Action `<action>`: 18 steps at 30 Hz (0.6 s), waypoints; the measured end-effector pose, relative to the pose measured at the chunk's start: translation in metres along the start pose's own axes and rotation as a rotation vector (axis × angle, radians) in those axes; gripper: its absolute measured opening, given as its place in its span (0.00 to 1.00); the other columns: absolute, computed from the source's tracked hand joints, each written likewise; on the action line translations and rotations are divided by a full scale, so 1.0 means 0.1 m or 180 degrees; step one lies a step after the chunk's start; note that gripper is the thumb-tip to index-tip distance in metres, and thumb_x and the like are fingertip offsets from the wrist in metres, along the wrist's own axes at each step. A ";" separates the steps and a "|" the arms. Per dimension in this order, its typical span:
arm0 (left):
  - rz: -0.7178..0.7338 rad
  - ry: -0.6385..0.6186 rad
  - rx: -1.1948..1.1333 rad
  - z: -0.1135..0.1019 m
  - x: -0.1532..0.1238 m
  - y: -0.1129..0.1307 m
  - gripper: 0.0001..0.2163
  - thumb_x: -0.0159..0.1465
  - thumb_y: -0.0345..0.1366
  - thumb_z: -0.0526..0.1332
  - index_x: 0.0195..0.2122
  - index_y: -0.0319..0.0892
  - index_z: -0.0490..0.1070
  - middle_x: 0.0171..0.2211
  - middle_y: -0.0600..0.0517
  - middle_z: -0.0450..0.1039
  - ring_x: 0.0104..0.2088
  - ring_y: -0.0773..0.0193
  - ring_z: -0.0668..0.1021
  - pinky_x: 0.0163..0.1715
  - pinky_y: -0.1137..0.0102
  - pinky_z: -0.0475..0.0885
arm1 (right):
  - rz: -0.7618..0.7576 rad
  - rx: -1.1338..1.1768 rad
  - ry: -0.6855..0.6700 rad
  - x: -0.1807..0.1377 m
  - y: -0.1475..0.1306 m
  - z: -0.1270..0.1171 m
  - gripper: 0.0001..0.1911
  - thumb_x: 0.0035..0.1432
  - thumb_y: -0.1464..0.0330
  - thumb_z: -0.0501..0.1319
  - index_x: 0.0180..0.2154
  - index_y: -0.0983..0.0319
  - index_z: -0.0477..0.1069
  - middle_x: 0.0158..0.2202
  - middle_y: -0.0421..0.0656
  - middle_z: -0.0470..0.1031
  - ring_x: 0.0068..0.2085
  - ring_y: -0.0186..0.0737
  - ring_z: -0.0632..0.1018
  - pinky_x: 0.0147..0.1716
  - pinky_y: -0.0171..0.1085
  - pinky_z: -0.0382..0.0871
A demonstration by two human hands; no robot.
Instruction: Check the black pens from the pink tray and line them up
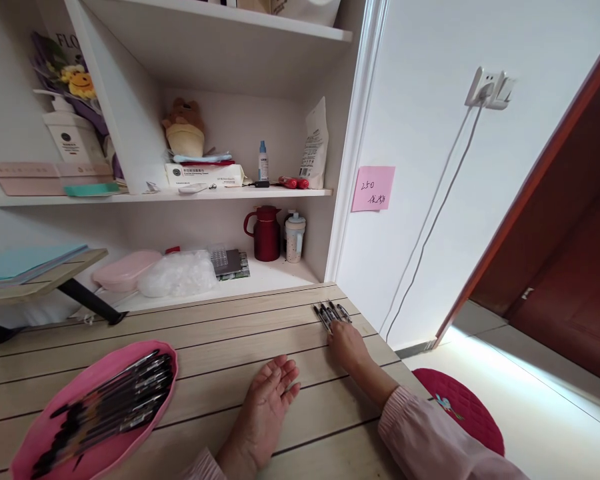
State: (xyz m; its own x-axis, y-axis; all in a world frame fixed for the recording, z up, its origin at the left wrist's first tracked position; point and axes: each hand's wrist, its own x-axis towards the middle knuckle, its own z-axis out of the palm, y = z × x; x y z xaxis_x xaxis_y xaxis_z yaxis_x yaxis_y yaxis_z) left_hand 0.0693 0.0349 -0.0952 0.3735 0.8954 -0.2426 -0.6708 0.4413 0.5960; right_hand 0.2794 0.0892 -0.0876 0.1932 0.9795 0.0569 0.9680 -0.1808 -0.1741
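My right hand (347,347) reaches to the far right corner of the wooden table (220,340), its fingers on a small row of black pens (331,312) lying side by side. Whether it grips them is hidden by the back of the hand. My left hand (270,393) rests palm up on the table in front of me, fingers spread and empty. A pink oval tray (40,433) with several black pens (115,400) piled in it sits at the near left.
Behind the table are white shelves (205,195) with a red kettle (266,233), a cup, bottles, a plush toy and a plastic bag. A pink sticky note (373,188) hangs on the wall. A red cushion (460,407) lies on the floor at the right beside a door.
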 end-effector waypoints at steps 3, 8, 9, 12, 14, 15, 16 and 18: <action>0.0012 -0.0042 0.0018 0.01 -0.01 0.00 0.11 0.53 0.31 0.63 0.38 0.42 0.71 0.40 0.47 0.74 0.43 0.60 0.74 0.47 0.62 0.64 | 0.0026 -0.0005 0.0002 -0.01 -0.02 -0.01 0.14 0.57 0.71 0.47 0.38 0.66 0.69 0.39 0.53 0.73 0.43 0.43 0.72 0.39 0.37 0.59; 0.0039 -0.0115 0.0070 0.02 -0.02 0.00 0.10 0.53 0.30 0.63 0.37 0.41 0.71 0.39 0.47 0.74 0.42 0.61 0.74 0.46 0.63 0.64 | -0.0001 -0.0020 0.0064 -0.01 -0.04 -0.01 0.14 0.58 0.70 0.46 0.38 0.66 0.68 0.40 0.53 0.73 0.42 0.43 0.73 0.38 0.37 0.60; 0.0045 -0.0122 0.0080 0.02 -0.02 0.00 0.10 0.53 0.31 0.63 0.37 0.41 0.71 0.39 0.47 0.74 0.42 0.61 0.74 0.46 0.64 0.64 | -0.0001 -0.0020 0.0065 -0.01 -0.05 -0.01 0.14 0.58 0.69 0.46 0.38 0.66 0.68 0.40 0.53 0.73 0.42 0.43 0.73 0.38 0.37 0.60; 0.0040 -0.0131 0.0105 0.01 -0.02 0.00 0.09 0.54 0.31 0.62 0.37 0.42 0.72 0.39 0.48 0.74 0.41 0.61 0.74 0.46 0.64 0.64 | 0.0000 -0.0031 0.0068 -0.01 -0.05 0.00 0.14 0.58 0.68 0.47 0.39 0.66 0.68 0.40 0.53 0.73 0.42 0.43 0.73 0.37 0.38 0.60; 0.0037 -0.0143 0.0107 0.01 -0.01 0.00 0.09 0.54 0.31 0.62 0.37 0.42 0.72 0.39 0.48 0.74 0.42 0.62 0.74 0.46 0.64 0.64 | 0.0000 -0.0044 0.0100 0.00 -0.04 -0.01 0.14 0.58 0.67 0.47 0.39 0.66 0.68 0.40 0.53 0.73 0.42 0.44 0.73 0.37 0.38 0.60; 0.0032 -0.0147 0.0105 0.01 -0.01 0.01 0.09 0.54 0.31 0.62 0.37 0.42 0.72 0.39 0.48 0.74 0.42 0.61 0.74 0.46 0.64 0.64 | 0.0002 -0.0057 0.0123 -0.01 -0.04 -0.03 0.14 0.58 0.66 0.48 0.39 0.65 0.67 0.40 0.53 0.73 0.42 0.44 0.73 0.37 0.38 0.60; 0.0027 -0.0151 0.0104 0.00 -0.01 0.01 0.09 0.53 0.31 0.62 0.37 0.42 0.72 0.39 0.47 0.74 0.42 0.61 0.74 0.46 0.64 0.64 | 0.0003 -0.0078 0.0142 -0.02 -0.02 -0.05 0.14 0.58 0.66 0.48 0.39 0.65 0.67 0.40 0.52 0.73 0.42 0.45 0.73 0.37 0.38 0.61; 0.0020 -0.0146 0.0114 0.01 -0.02 0.01 0.10 0.52 0.31 0.63 0.37 0.42 0.72 0.39 0.47 0.74 0.42 0.61 0.74 0.45 0.64 0.64 | -0.0007 -0.0146 0.0153 -0.06 -0.01 -0.11 0.13 0.58 0.66 0.49 0.39 0.65 0.67 0.40 0.52 0.73 0.41 0.45 0.74 0.36 0.38 0.61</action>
State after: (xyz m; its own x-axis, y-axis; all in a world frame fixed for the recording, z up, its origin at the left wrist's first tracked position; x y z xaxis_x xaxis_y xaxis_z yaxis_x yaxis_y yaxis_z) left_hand 0.0683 0.0339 -0.0935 0.3989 0.8940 -0.2040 -0.6502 0.4326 0.6246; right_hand 0.2794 0.0821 -0.0774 0.1974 0.9747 0.1046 0.9746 -0.1835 -0.1286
